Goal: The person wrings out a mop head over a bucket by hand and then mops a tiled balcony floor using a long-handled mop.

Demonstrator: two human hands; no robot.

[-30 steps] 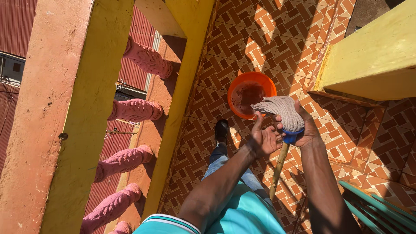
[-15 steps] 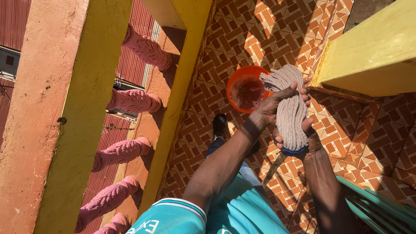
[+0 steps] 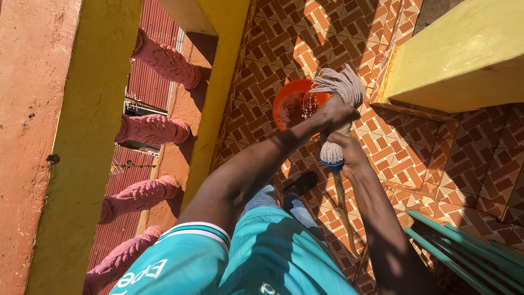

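I see my left hand (image 3: 335, 113) closed tight around the grey string mop head (image 3: 339, 90), squeezing the strands at their middle so that the loose ends bunch out above the fist. My right hand (image 3: 345, 148) is clenched lower down, gripping the same strands just above the blue collar (image 3: 331, 162) where they meet the wooden handle (image 3: 343, 205). The handle runs down from there between my arm and my leg. The mop head sits directly over the near rim of an orange bucket (image 3: 284, 101) standing on the tiled floor (image 3: 436, 158), and thin streams of water fall from the strands into the reddish-brown water inside it. The floor carries an orange and white woven pattern crossed by shadows. To the left stands a yellow railing post (image 3: 210, 109) with pink balusters (image 3: 153, 130) beyond it. A yellow ledge (image 3: 464, 54) lies at the upper right, and green slats (image 3: 464, 257) show at the lower right. My dark shoe (image 3: 303, 183) rests on the tiles below the bucket.
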